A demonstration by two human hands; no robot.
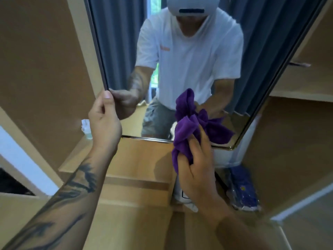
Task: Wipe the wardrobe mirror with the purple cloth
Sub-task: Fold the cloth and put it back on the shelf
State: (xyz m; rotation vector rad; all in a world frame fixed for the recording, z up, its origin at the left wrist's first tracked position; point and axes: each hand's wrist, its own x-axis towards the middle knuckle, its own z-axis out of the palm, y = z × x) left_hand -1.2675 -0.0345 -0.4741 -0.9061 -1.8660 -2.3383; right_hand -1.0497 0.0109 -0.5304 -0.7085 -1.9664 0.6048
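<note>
The wardrobe mirror (252, 56) fills the upper middle of the head view, framed in thin dark metal and tilted. It reflects a person in a white shirt and blue curtains. My left hand (104, 121) pinches the mirror's left edge near its lower corner, thumb on the frame. My right hand (196, 170) grips a bunched purple cloth (185, 130) and holds it against the glass at the mirror's lower right part. The cloth's reflection shows just behind it.
Light wooden wardrobe panels surround the mirror, with a shelf (302, 96) at the right. Below the mirror stand wooden drawer tops (137, 159). A white bag (183, 201) and a blue plastic-wrapped package (245, 192) lie in the lower right compartment. A small bottle (86, 129) stands at the left.
</note>
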